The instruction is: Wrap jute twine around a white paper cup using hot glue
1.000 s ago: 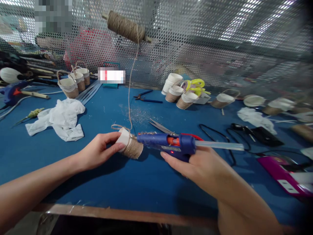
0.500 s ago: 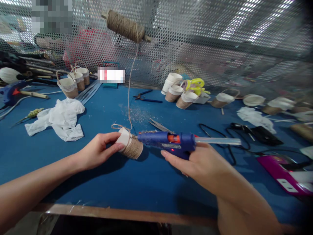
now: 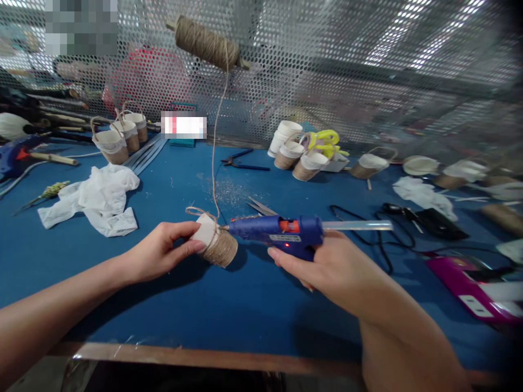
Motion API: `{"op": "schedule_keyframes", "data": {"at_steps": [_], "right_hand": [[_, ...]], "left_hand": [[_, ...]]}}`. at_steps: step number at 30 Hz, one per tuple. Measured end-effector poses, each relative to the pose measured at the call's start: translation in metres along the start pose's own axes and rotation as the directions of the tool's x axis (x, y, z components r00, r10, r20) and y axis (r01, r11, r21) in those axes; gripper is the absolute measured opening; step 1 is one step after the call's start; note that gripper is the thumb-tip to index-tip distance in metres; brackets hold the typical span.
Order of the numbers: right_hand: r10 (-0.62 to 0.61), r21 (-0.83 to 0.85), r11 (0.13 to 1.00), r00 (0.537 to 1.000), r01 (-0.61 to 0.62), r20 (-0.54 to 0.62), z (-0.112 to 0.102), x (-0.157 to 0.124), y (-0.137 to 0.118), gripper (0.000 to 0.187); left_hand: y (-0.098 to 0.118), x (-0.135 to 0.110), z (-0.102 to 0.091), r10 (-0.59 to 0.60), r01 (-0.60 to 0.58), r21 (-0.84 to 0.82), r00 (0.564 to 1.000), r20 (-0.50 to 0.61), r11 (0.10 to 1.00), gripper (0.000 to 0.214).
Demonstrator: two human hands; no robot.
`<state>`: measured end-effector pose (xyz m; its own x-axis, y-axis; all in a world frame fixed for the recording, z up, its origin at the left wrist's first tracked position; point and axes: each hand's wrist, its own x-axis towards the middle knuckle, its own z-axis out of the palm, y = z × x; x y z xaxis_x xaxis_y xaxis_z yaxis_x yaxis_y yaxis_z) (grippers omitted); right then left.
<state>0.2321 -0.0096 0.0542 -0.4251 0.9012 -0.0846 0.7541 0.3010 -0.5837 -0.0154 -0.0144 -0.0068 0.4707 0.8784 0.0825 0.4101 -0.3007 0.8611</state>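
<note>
My left hand [image 3: 163,251] grips a small paper cup [image 3: 216,243] lying on its side, its lower part wrapped in brown twine. A strand of twine [image 3: 214,163] runs up from the cup to a spool [image 3: 204,42] hung on the mesh wall. My right hand [image 3: 327,267] is closed round a blue hot glue gun [image 3: 281,235] with a clear glue stick poking out of its back. The gun's nozzle touches the cup at the edge of the wrapping. Both are just above the blue table [image 3: 245,305].
Scissors [image 3: 261,208] lie behind the gun. Crumpled white cloth [image 3: 92,198] lies at left, twine-wrapped cups [image 3: 118,139] behind it. More cups [image 3: 300,158] and pliers [image 3: 241,160] stand at the back. Black cable [image 3: 379,228] and a magenta object [image 3: 469,283] lie at right. A wooden edge [image 3: 183,356] borders the table.
The glue gun has shifted slightly left and up, its nozzle now against the cup. The left hand and cup have barely moved.
</note>
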Motion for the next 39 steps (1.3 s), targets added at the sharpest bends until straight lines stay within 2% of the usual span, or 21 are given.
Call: {"op": "schedule_keyframes", "data": {"at_steps": [6,14,20,32,39], "right_hand": [[0.029,0.045,0.999,0.999,-0.03,0.028,-0.0002,-0.0012,-0.001,0.041],[0.092,0.108,0.989,0.994,-0.099,0.065,-0.0024,-0.0027,0.0004,0.028],[0.132,0.099,0.985,0.987,-0.141,0.086,-0.0033,0.0004,0.0018,0.029],[0.121,0.095,0.987,0.989,-0.129,0.091,-0.0029,-0.0002,0.0015,0.034],[0.121,0.111,0.985,0.989,-0.131,0.085,-0.0021,-0.0014,0.0027,0.025]], "left_hand": [[-0.002,-0.0003,-0.0013,0.006,-0.006,0.029,1.0,0.009,1.0,0.026],[0.0001,-0.0003,-0.0018,0.019,-0.02,0.018,1.0,0.016,1.0,0.025],[-0.0002,0.0,-0.0028,0.013,-0.014,0.064,1.0,0.015,0.998,0.026],[-0.0005,-0.0009,-0.0017,0.018,-0.019,0.061,1.0,0.014,0.998,0.026],[-0.0016,0.0002,-0.0015,0.013,-0.014,0.05,1.0,0.021,0.999,0.025]]}}
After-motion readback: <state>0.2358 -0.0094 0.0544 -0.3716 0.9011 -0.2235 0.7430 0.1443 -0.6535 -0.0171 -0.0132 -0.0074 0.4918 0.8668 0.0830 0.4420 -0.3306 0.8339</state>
